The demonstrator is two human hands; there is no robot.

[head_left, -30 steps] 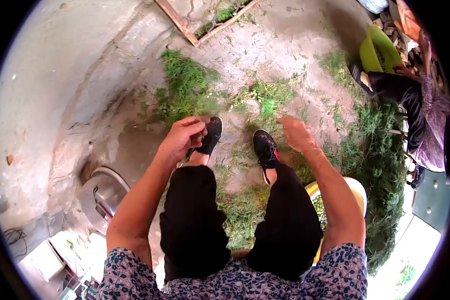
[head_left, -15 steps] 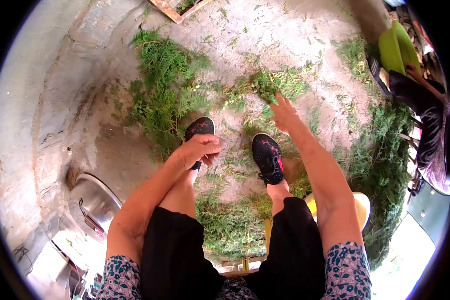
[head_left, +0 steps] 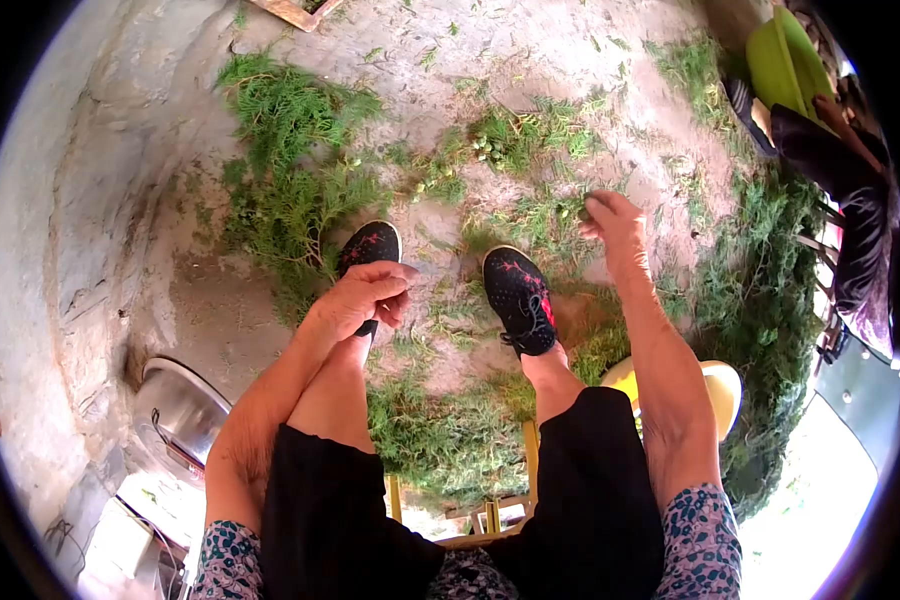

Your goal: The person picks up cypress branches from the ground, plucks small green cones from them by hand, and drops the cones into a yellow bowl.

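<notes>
My left hand (head_left: 372,292) is closed with its fingertips pinched together, in front of the left shoe (head_left: 372,243) and above the shin. Whatever those fingers hold is too small to make out. To the right of the right shoe (head_left: 518,300), my right hand (head_left: 616,222) is curled over the floor, thumb and fingers drawn together by a few green bits. A small clump of feathery green sprigs with pale round cones (head_left: 500,140) lies on the ground beyond it. Left of my feet spreads a larger pile of green branches (head_left: 285,190).
A metal basin (head_left: 175,400) stands by the left wall. Dark green branches (head_left: 770,330) are heaped along the right, with a yellow container (head_left: 720,395) beside my right leg. Another person's leg (head_left: 835,190) and a lime-green tub (head_left: 782,65) are at upper right.
My right hand has drawn back from the sprig clump, toward me and to the right, and its fingers have curled in. My left hand stays pinched. The view has shifted slightly.
</notes>
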